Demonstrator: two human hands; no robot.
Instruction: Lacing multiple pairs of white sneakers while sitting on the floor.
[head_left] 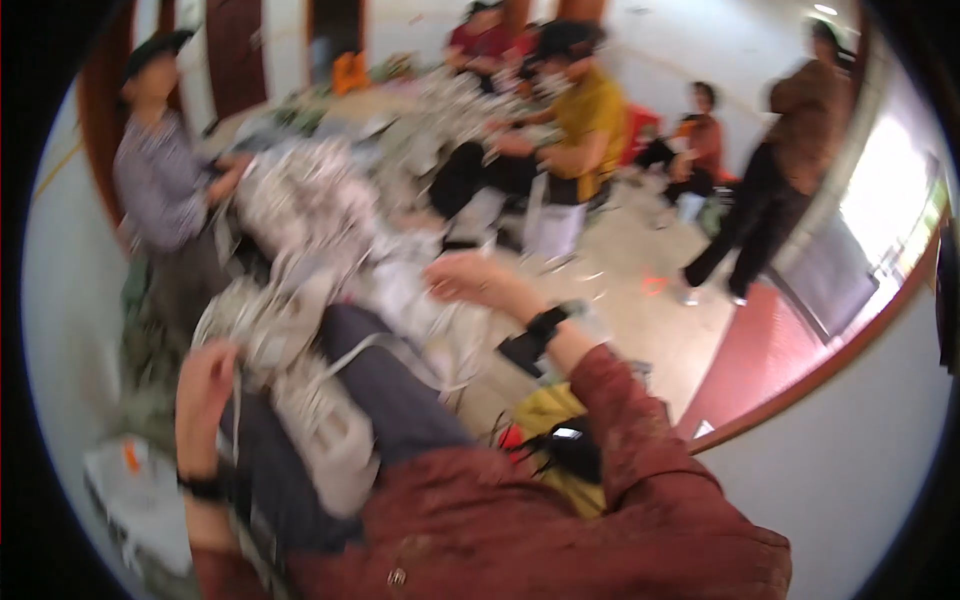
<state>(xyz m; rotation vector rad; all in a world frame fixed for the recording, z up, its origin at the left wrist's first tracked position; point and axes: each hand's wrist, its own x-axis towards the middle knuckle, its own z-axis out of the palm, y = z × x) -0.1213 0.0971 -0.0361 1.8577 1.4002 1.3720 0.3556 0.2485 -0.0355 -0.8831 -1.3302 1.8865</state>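
The left hand curls beside the pale bundle on the lap; the right hand, fingers bent, hangs beyond a pale strap. Blur hides whether either pinches anything. Nearer the body than the right hand sits a yellow bag; below the left, a white sack, its orange mark illegible.

People beside heaped pale material suggest a workshop.
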